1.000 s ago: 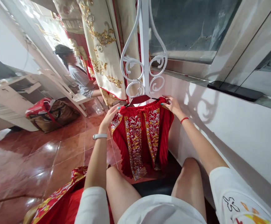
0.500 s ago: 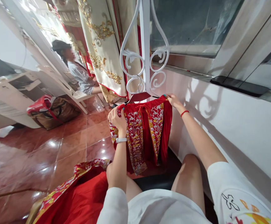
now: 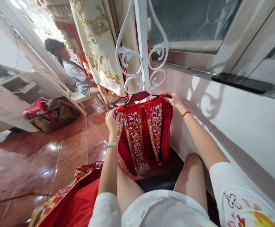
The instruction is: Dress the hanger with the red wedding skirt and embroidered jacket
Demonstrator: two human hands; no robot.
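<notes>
A red pleated skirt (image 3: 145, 132) with gold and white embroidered panels hangs from a dark red hanger (image 3: 139, 96), hooked on a white scrolled metal rack (image 3: 140, 56). My left hand (image 3: 113, 121) is closed on the skirt's waistband at its left end. At the waistband's right end, my right hand (image 3: 174, 101) pinches the cloth. I sit on a black seat (image 3: 162, 186), knees under the skirt.
More red embroidered cloth (image 3: 68, 201) lies at my lower left on the glossy red tile floor (image 3: 33, 157). A cream gold-trimmed garment (image 3: 99, 47) hangs behind the rack. A seated person (image 3: 77, 74) and a brown bag (image 3: 54, 113) are at the left. A white wall (image 3: 234, 126) runs on my right.
My left hand went from loosely touching the waistband's left end to gripping it, swinging inward and back out. My right hand stayed at the right end.
</notes>
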